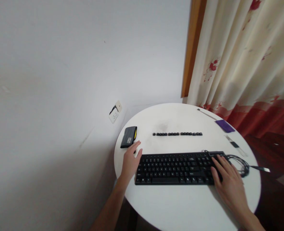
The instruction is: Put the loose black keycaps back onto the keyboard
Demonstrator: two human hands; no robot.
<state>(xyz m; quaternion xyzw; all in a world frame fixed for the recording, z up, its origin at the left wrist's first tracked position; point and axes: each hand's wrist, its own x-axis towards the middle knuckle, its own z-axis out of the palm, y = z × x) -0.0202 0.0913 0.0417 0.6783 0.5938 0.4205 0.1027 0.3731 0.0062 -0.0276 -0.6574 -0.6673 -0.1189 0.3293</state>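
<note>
Kbd. (166,169) was laid on counter (175,205), w/ keycaps (173,134) lined up on far side; L hand (130,161) was held open at its left end, R hand (229,183) spread open over right.

A round white table (175,205) carries a black keyboard (166,170). Beyond the keyboard's far edge lie a row of small black keycaps (173,134) and a grey smudge (163,124); off its far left corner, a dark case (128,138). Beside its right end sits a coiled cable (245,171); past its far right corner, a purple cloth (225,126), a thin stick (207,114) and what looks like a slim tool (234,144).
</note>
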